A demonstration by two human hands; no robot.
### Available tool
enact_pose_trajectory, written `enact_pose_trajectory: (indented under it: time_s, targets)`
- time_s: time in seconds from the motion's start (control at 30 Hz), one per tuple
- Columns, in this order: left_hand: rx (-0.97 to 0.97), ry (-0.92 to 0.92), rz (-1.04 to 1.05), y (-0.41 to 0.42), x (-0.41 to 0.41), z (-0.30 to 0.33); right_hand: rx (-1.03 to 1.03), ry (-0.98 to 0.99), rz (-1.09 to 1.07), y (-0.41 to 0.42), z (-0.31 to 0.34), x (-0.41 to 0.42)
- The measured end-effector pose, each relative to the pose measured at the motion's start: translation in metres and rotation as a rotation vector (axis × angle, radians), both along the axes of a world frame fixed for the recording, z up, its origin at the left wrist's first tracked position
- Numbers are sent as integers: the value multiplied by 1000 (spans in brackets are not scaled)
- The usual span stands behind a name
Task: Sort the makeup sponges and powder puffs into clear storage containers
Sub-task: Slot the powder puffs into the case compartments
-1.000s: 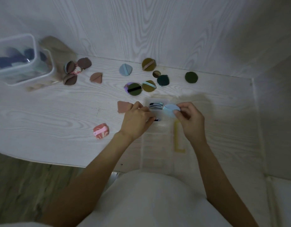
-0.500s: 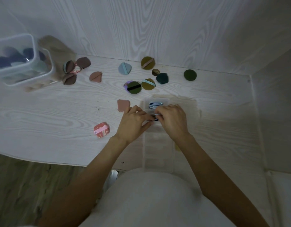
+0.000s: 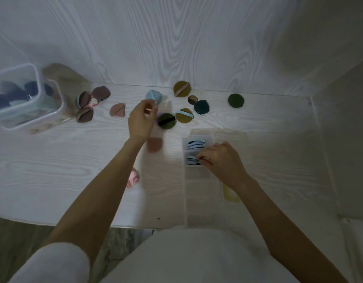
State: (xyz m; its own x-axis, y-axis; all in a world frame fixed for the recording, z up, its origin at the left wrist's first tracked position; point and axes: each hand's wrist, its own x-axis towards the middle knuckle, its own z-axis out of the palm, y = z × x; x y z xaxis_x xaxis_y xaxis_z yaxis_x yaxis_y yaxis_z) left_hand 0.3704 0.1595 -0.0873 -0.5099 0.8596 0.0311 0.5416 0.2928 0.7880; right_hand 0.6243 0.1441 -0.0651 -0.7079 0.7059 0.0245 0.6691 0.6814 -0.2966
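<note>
On the pale desk (image 3: 54,170), the long clear divided container (image 3: 203,190) holds blue puffs (image 3: 196,145) at its far end. The left hand (image 3: 140,121) has left it, now loosely curled, empty, beside the light-blue puff (image 3: 153,96); the right hand (image 3: 221,160) stays, fingertips pinching puffs inside.

Two hands (image 3: 141,119) (image 3: 223,158); two clear containers (image 3: 52,103) (image 3: 205,201); about twelve loose puffs (image 3: 235,100)
</note>
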Motion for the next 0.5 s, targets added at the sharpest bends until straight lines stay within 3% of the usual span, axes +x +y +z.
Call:
enact_pose_trajectory:
  time_s: [0.13, 0.23, 0.33, 0.5]
  targets:
    - [-294, 170, 113, 52, -21, -21, 15, -51, -4, 7, 1, -3]
    - [-417, 159, 100, 66, -27, -27, 3, -52, 24, 12, 5, -6]
    - [-305, 122, 110, 65, -29, -29, 20, -18, 58, 14, 3, -4]
    - [71, -27, 67, 38, -21, -6, 44, 13, 30, 8, -5, -1]
